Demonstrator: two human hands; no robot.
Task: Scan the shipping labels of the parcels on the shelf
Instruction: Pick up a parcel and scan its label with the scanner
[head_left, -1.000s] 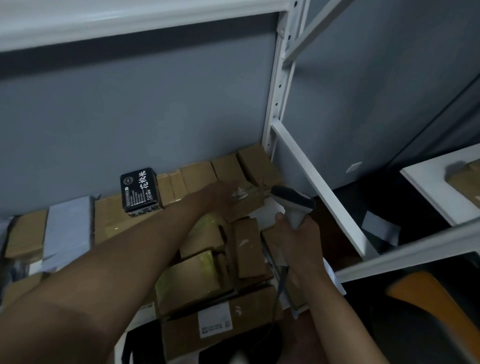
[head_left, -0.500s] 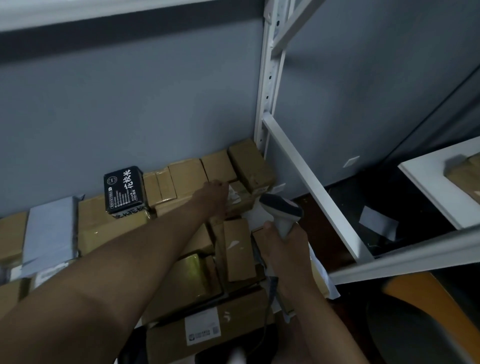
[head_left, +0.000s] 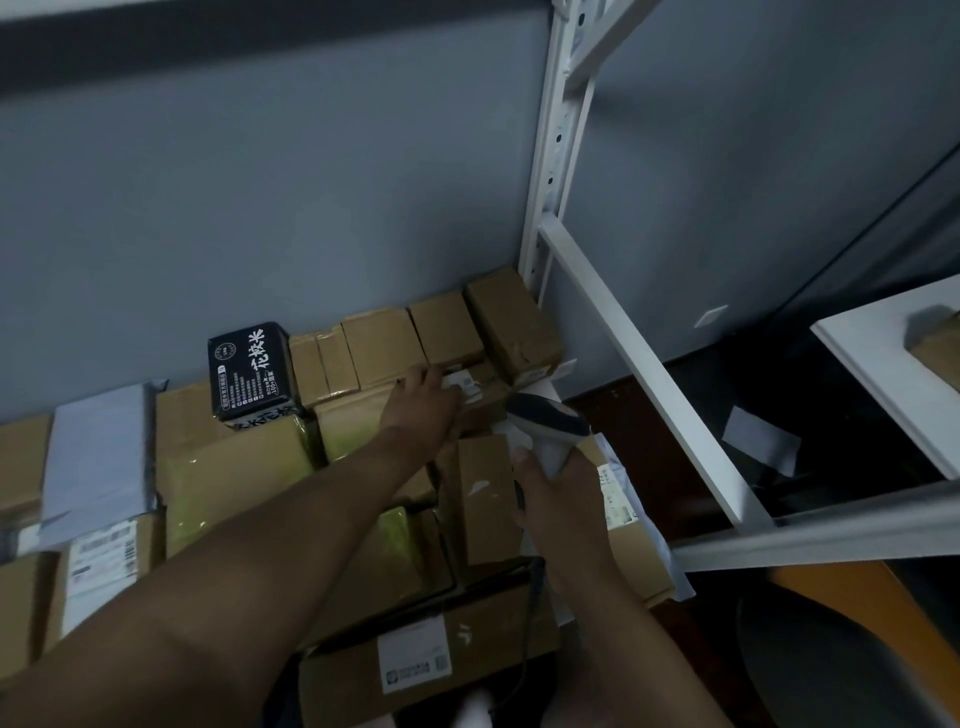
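Both hands are in view near the middle of the frame. My left hand (head_left: 423, 402) reaches forward over the stacked boxes, its fingers curled onto the top edge of a small brown parcel (head_left: 480, 402) that carries a white shipping label (head_left: 460, 385); the label shows just right of the fingertips. Whether the hand fully grips the parcel or only tips it, I cannot tell. My right hand (head_left: 563, 506) is closed around the handle of a barcode scanner (head_left: 548, 423), whose dark head sits just right of the labelled parcel and points toward it.

The parcel lies at the centre of the frame, in front of a row of plain cardboard boxes (head_left: 441, 327) standing against the grey wall. A black packet with white lettering (head_left: 252, 376) rests on top of the boxes at centre left. A grey mailing bag (head_left: 98, 457) lies at the left edge. A long carton with a white label (head_left: 415, 654) sits at lower centre. The white shelf upright (head_left: 553, 156) rises at upper right, with its diagonal brace (head_left: 644, 379) running down toward the lower right.
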